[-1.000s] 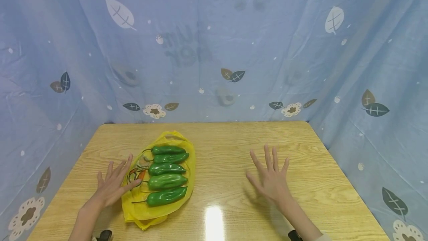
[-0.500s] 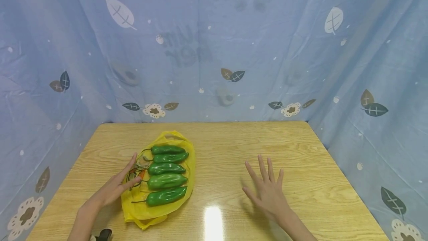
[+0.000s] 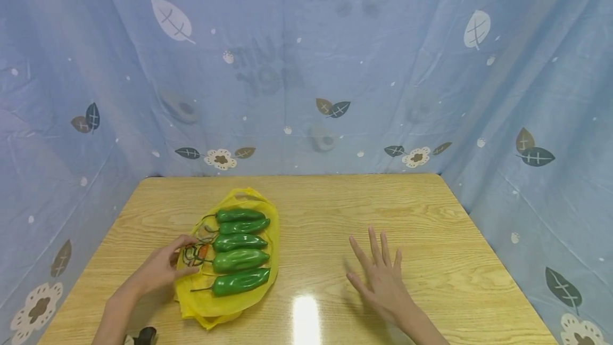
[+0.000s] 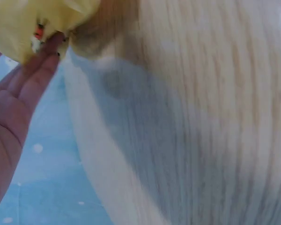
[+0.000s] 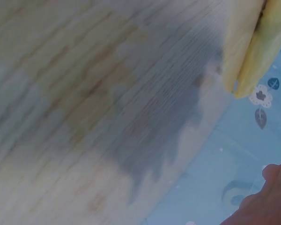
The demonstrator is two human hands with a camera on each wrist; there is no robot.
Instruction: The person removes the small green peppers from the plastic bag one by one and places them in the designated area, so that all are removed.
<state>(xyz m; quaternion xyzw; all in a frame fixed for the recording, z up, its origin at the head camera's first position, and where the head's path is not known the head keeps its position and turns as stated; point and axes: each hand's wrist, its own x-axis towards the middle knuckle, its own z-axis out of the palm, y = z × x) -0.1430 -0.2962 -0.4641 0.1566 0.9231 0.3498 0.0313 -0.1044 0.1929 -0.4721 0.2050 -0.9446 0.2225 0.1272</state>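
Several green peppers lie side by side on a yellow plastic bag, stems pointing left. At the bag's left edge my left hand curls its fingers and thumb round the rim, beside thin dark curly stems and a small orange-red piece. The left wrist view shows the fingers against the yellow plastic. My right hand hovers palm down over the right half of the table, fingers spread and holding nothing. Only part of the right hand enters the right wrist view.
The wooden table has a bright glare spot near its front middle. Blue patterned curtains enclose its back and sides. A dark wrist-worn device sits below my left forearm.
My left hand has come in from beside the bag and curled at its left edge; the peppers have shifted very slightly. My right hand has drifted slightly left and toward me, still spread.
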